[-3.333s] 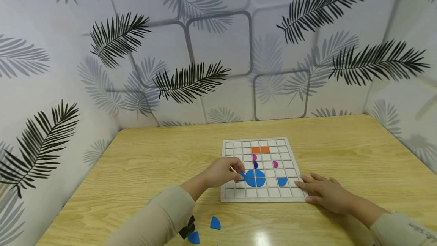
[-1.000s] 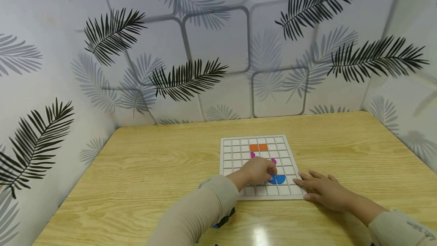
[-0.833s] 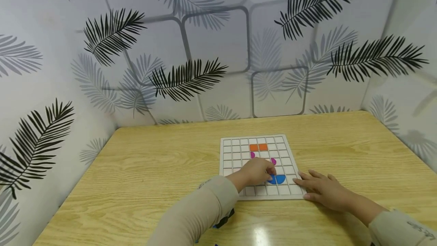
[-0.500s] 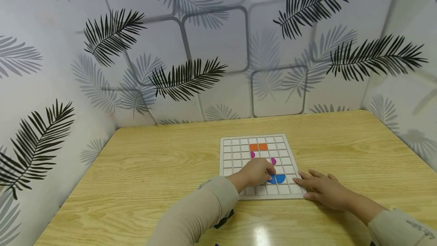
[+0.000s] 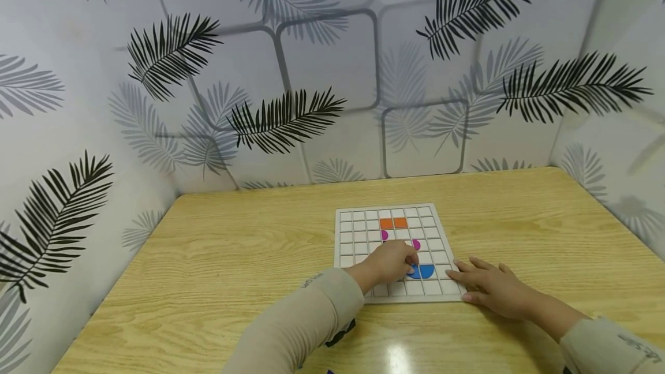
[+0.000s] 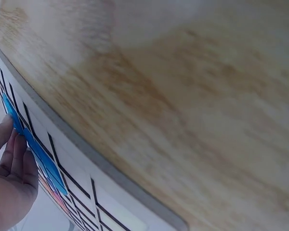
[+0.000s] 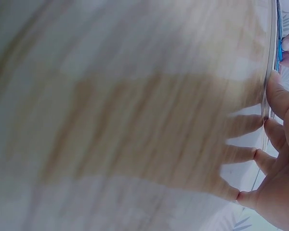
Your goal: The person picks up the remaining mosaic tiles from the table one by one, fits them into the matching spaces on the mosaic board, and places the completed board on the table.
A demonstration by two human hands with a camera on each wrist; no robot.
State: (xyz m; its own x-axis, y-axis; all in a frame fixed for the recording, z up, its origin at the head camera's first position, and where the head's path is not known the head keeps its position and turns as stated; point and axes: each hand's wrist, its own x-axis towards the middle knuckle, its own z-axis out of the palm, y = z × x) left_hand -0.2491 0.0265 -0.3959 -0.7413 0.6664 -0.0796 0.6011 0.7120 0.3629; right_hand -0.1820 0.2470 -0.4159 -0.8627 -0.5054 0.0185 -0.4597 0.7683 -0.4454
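Note:
My left hand (image 5: 388, 261) reaches over a white gridded board (image 5: 345, 217) and pinches a blue quarter-circle tile (image 5: 414, 273) between thumb and fingertips. That tile lies against another blue quarter tile (image 5: 428, 272), the two forming a half circle. In the left wrist view, fingertips are right at the blue tile (image 6: 12, 113), beside more blue tiles (image 6: 47, 166). My right hand (image 5: 493, 288) rests with spread fingers at the board's right edge; its thumb (image 7: 278, 96) touches that edge in the right wrist view. My left hand hides the blue circle seen earlier.
Farther up the board sit two orange square tiles (image 5: 393, 223) and magenta half-circle tiles (image 5: 417, 245). Dark pieces (image 5: 343, 333) lie on the wooden table (image 5: 249, 247), partly behind the left sleeve (image 5: 306, 316). A leaf-patterned wall (image 5: 332, 149) stands behind the table.
From the board's left side, my left hand has carried the blue tile rightward to beside the other blue quarter tile. Over the last second it hardly moves. The right hand stays put.

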